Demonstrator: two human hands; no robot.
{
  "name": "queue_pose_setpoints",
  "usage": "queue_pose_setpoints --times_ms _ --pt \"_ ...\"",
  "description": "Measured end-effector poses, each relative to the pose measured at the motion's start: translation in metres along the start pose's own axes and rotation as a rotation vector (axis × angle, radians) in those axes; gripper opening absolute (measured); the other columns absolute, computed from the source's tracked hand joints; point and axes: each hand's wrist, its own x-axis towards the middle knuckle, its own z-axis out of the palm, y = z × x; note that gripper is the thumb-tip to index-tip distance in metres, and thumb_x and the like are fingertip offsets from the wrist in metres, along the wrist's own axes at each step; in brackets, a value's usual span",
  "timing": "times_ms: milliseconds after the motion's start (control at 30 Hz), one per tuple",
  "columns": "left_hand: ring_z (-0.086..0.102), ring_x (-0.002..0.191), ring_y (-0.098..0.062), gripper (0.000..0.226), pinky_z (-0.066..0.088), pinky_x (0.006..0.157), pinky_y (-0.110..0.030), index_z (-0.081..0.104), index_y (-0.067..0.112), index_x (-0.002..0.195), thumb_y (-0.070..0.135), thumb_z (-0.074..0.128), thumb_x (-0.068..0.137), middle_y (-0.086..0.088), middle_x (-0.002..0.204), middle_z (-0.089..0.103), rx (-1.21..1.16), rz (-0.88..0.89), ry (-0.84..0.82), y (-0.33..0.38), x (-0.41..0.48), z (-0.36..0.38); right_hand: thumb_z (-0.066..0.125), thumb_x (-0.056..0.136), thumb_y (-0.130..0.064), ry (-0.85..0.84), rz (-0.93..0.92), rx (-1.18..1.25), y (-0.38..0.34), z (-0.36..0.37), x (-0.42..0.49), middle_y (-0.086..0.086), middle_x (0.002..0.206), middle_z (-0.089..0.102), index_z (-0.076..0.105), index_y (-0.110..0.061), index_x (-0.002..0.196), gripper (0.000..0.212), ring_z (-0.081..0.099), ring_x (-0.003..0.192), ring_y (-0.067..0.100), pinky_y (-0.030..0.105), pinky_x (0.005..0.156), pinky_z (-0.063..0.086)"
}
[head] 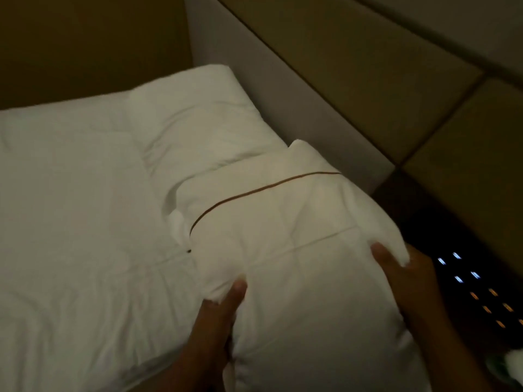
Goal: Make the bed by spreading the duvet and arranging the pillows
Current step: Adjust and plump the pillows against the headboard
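Closest to me, my left hand is bunching up the near-left edge of the striped pillow. The thumb is pressed into the fabric on top and the other fingers are tucked underneath, so I can't see them. My right hand has the right edge the same way: thumb on top, fingers hidden by a floppy pillow corner that drapes over them. So both hands are clamped on this 1 pillow, which sits between them and runs away from me toward the head of the bed. I can't tell if it's resting on the bed or lifted a bit.

Just right of my right hand is a dark panel with small lit marks, some bluish, some orange. Left of the pillow is the white duvet, spread out and slightly rumpled. Further back a 2nd, plain pillow lies flat, touching the striped one's far end. Behind both is the pale headboard.
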Motion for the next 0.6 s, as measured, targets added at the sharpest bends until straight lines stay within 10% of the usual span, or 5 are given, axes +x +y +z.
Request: queue_pose_setpoints --times_ms 133,300,467,600 --pt "0.066 0.107 -0.013 0.056 0.054 0.081 -0.026 0.053 0.025 0.132 0.039 0.07 0.082 0.005 0.122 0.068 -0.021 0.138 -0.037 0.083 0.034 -0.017 0.068 0.086 -0.034 0.017 -0.072 0.049 -0.069 0.05 0.01 -0.01 0.086 0.058 0.061 -0.017 0.112 0.032 0.057 0.085 0.021 0.036 0.079 0.045" --pt "0.062 0.115 -0.015 0.086 0.051 0.095 -0.038 0.051 0.028 0.134 0.059 0.078 0.058 0.008 0.124 0.066 -0.022 0.261 -0.027 0.177 0.077 -0.04 0.068 0.085 -0.039 0.002 -0.169 0.071 -0.149 0.11 0.039 -0.011 0.084 0.06 0.062 -0.018 0.101 0.027 0.059 0.08 0.015 0.034 0.079 0.047" --pt "0.067 0.106 -0.01 0.058 0.05 0.095 -0.033 0.061 0.03 0.113 0.053 0.082 0.064 0.009 0.115 0.071 -0.035 0.395 -0.046 0.258 0.116 -0.046 0.068 0.087 -0.032 -0.065 -0.333 0.137 -0.222 0.16 0.077 -0.015 0.083 0.063 0.063 -0.028 0.088 0.006 0.059 0.076 -0.001 0.02 0.062 0.045" --pt "0.067 0.106 -0.011 0.094 0.052 0.093 -0.035 0.061 0.027 0.119 0.067 0.086 0.037 0.008 0.115 0.071 -0.017 0.437 -0.016 0.317 0.167 -0.047 0.067 0.087 -0.031 -0.089 -0.422 0.188 -0.27 0.201 0.13 -0.016 0.086 0.064 0.064 -0.028 0.093 0.007 0.061 0.079 0.0 0.019 0.062 0.045"
